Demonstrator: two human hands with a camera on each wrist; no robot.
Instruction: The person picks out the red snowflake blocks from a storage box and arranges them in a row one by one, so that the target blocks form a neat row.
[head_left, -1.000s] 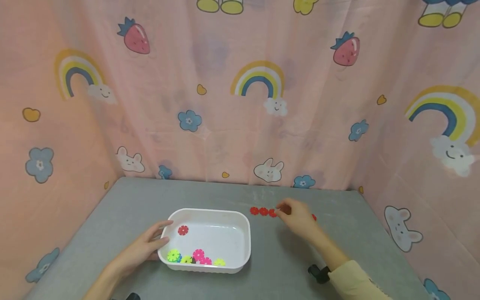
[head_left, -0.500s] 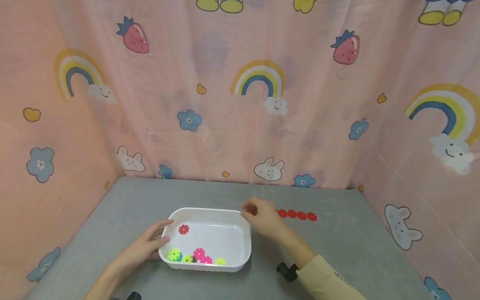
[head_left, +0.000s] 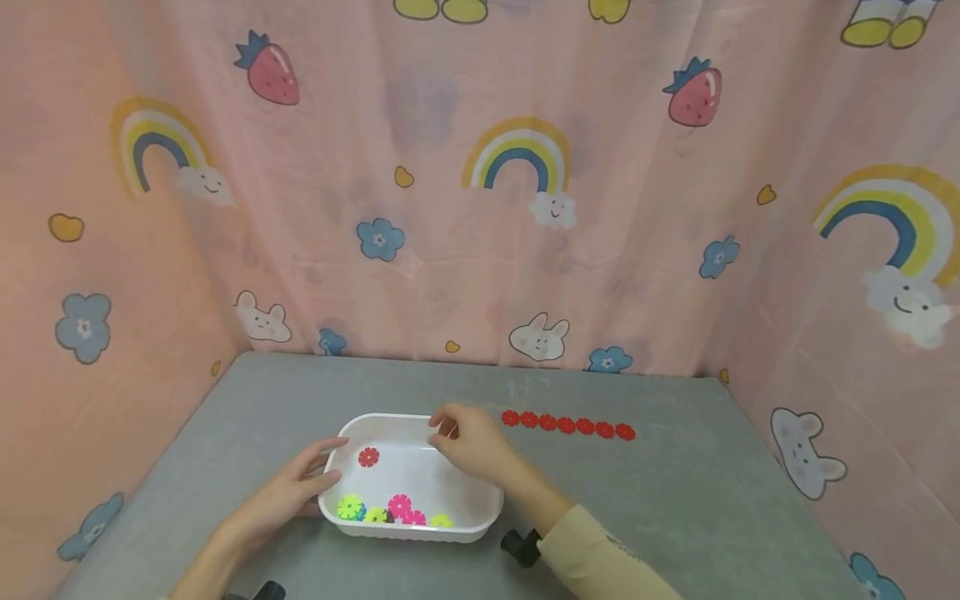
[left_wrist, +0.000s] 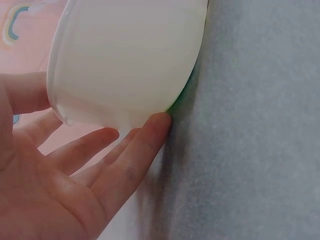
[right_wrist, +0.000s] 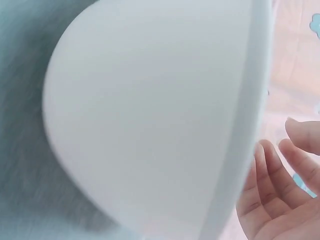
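Observation:
A white plastic basin stands on the grey table, with plastic snowflake discs inside. One red disc lies alone toward the far left; pink discs, yellow-green discs and a bit of blue gather along its near side. My left hand holds the basin's left end, thumb and a finger at the rim, other fingers against the outer wall in the left wrist view. My right hand hovers over the basin's far right part, fingers loosely bent, thumb apart, nothing visible between them.
Several red discs lie in a straight row on the grey table, right of the basin and behind it. A pink patterned curtain hangs along the table's back and sides.
My right hand has moved left from the row of red discs to above the basin, uncovering the whole row. The left hand and the basin have stayed in place.

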